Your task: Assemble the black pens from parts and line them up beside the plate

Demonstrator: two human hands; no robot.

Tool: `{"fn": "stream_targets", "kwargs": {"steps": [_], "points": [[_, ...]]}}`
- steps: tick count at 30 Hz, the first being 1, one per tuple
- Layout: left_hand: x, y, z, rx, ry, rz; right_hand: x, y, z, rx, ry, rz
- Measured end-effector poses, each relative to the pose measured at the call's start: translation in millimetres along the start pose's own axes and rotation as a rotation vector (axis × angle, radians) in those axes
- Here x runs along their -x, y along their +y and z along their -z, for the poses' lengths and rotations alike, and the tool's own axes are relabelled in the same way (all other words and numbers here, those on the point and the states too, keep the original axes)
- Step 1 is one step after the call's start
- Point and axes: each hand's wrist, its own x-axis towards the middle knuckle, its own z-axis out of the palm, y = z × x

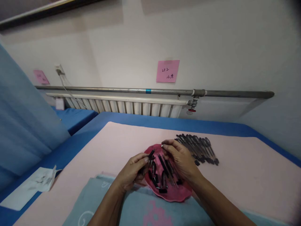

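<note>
A black piece (151, 153), seemingly a pen part, sits between the thumb and curled fingers of the left hand (134, 171), which is closed on it above the left side of a red dish (175, 198). The right hand (181, 159) is over the dish's right side, its thumb and forefinger pinched together on a small shiny piece (162, 146), too small to identify; its other fingers are bent. In the dish lie loose dark pen parts (164, 166), some long and thin, others short. Just beyond the right hand, a slanting row of black pens (199, 148) lies on a pink sheet (237, 169). A blue-green towel (138, 208) with pink patterning spreads under the forearms. Farther left is a white paper (25, 190); behind the blue bed (131, 118) stands a radiator (146, 109), with a pink note (167, 71) on the wall above.
</note>
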Motion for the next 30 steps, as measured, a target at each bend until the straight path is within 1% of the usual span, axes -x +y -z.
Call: {"fn": "stream_targets", "kwargs": {"steps": [1,3,9,14,18,20,24,30], "points": [[1,0,-1,-0.013,-0.005,0.003,0,0,-1,-0.072,-0.004,-0.011],[1,-1,-3,-0.036,-0.002,0.004,2,0,-2,-0.121,-0.014,-0.022],[0,-5,-2,-0.058,0.007,-0.008,9,-6,-5,0.024,-0.062,-0.016],[0,-5,-1,-0.061,0.000,0.012,11,-10,-5,0.096,-0.038,0.022],[0,-6,0,-0.063,-0.001,-0.003,11,-8,-5,0.139,-0.098,-0.002],[0,-6,-1,-0.062,0.000,-0.001,11,-7,-5,0.117,-0.126,-0.034],[2,-6,-1,-0.065,-0.006,0.005,11,-6,-7,-0.001,-0.159,-0.115],[2,-8,1,-0.058,-0.019,-0.007,10,-4,-7,-0.094,-0.218,-0.175]]}}
